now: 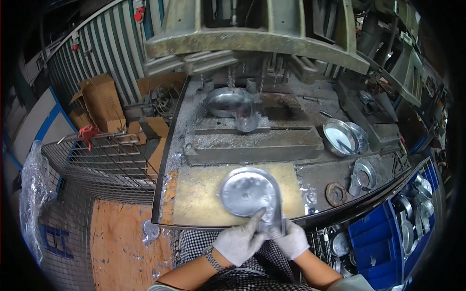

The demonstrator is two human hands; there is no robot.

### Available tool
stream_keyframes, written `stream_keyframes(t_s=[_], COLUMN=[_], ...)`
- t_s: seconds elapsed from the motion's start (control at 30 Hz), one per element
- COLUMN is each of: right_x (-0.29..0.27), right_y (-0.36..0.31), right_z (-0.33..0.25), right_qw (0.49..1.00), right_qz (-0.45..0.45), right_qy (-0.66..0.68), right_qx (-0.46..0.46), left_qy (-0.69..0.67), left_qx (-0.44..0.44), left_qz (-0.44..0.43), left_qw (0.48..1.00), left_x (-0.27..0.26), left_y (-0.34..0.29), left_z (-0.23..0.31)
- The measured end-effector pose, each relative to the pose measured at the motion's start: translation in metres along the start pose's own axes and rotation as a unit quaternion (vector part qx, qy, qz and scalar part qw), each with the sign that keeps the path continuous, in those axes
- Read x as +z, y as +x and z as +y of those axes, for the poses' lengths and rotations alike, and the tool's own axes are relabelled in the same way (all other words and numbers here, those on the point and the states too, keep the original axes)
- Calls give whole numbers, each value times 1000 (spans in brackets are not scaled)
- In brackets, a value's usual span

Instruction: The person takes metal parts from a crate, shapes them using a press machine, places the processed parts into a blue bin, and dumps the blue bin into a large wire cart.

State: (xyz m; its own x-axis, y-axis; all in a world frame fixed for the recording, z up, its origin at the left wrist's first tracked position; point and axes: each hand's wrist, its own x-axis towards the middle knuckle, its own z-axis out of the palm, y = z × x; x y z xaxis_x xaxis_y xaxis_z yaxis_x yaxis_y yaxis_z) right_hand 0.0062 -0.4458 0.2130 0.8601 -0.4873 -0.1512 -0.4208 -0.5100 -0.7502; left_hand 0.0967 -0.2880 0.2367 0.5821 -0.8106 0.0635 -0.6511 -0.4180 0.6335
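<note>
Your white-gloved left hand (239,243) and right hand (292,240), at six o'clock, both grasp the neck of a round metal casting (246,190), its disc held over the pale board (196,196) on the desk (324,173). Support that neck from both sides, since the disc's overhanging weight would likely tip away from you. Keep fingertips off possibly sharp edges. Toward three o'clock sits a metal bowl (330,147); at twelve, beyond a fixture block (252,148), a second casting (222,103) lies near drill bits (230,77), where gloves could snag.
</note>
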Motion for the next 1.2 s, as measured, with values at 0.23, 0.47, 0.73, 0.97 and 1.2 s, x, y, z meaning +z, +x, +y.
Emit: stream_keyframes(t_s=[0.23, 0.47, 0.73, 0.97, 1.2], right_x=[-43, -55, -79, -42, -2], right_y=[3, 0, 23, 174, 247], right_z=[47, 59, 47, -57, -133], right_qw=[973, 987, 963, 974, 965], right_qz=[121, 115, 217, 194, 138], right_qy=[-191, 116, 132, -36, -218], right_qx=[-43, 7, -88, -108, -49], left_qy=[20, 170, 67, 178, 161], left_qx=[-170, -183, 36, -3, -16], left_qz=[247, 221, 352, 282, 268], left_qw=[954, 943, 933, 943, 950], left_x=[-74, -104, -73, -27, -30], left_y=[120, 228, 37, -34, -32], left_z=[-30, -60, -76, -98, -104])
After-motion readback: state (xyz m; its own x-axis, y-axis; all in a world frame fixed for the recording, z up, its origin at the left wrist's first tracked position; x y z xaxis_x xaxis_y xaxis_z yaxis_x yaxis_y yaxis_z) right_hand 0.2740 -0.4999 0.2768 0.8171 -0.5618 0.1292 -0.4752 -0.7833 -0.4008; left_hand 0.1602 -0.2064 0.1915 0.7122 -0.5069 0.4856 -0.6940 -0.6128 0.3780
